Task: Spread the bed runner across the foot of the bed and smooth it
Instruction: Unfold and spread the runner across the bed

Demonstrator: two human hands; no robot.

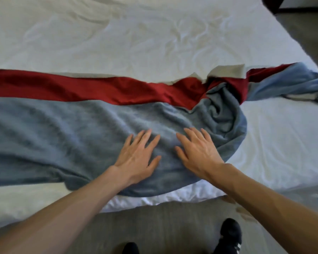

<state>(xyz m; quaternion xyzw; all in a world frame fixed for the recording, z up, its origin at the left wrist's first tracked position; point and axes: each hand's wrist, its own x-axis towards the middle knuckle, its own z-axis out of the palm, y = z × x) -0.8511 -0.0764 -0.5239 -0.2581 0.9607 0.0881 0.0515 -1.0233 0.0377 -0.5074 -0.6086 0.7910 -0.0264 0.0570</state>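
Observation:
The bed runner (59, 129) is a long cloth with a blue-grey band and a red band along its far side. It stretches across the foot of the white bed (136, 39) from the left edge of view toward the right. Its left part lies fairly flat; its right part is twisted and bunched, with a grey underside folded up. My left hand (138, 158) and my right hand (196, 153) rest flat on the blue-grey band near the bed's front edge, side by side, fingers spread, holding nothing.
The white sheet is wrinkled behind the runner. Grey carpet (163, 226) lies below the bed's front edge, where my black shoes (229, 235) stand. A dark piece of furniture (272, 4) shows at the top right corner, past the bed's right side.

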